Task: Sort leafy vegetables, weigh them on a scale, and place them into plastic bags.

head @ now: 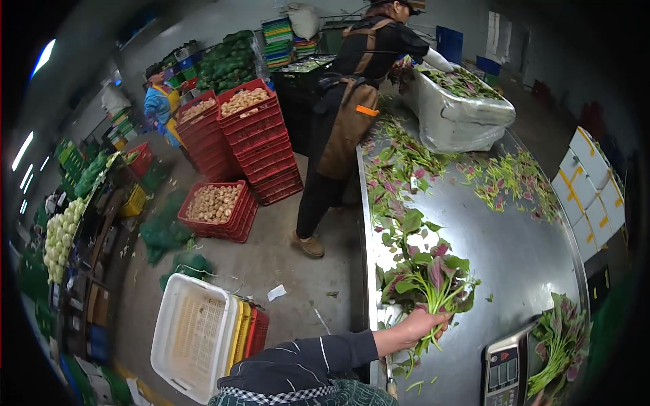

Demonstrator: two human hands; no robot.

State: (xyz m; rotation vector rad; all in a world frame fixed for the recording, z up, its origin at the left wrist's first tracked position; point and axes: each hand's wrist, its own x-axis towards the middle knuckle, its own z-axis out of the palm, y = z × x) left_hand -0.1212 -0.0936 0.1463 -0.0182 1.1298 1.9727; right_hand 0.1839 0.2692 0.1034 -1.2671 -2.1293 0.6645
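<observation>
My left hand (pixel 422 327) grips a bunch of red amaranth (pixel 431 284) by its green stems, leaves pointing away from me, above the steel table (pixel 487 254). Loose leafy stems lie on the table beneath and beyond that bunch. At the lower right, a digital scale (pixel 502 368) carries a second amaranth bunch (pixel 551 350). Only a bit of my right hand (pixel 541 398) shows at the bottom edge, close to that bunch's stems; its grip is hidden. Near my left forearm lies a slim tool with a pale handle (pixel 391 388).
Across the table a co-worker (pixel 350 96) reaches into a plastic-lined tub (pixel 464 119) of amaranth. White boxes (pixel 591 193) are stacked on the right. Left on the floor stand baskets (pixel 195 330) and red crates of mushrooms (pixel 216 205). Another person (pixel 162 106) stands farther back.
</observation>
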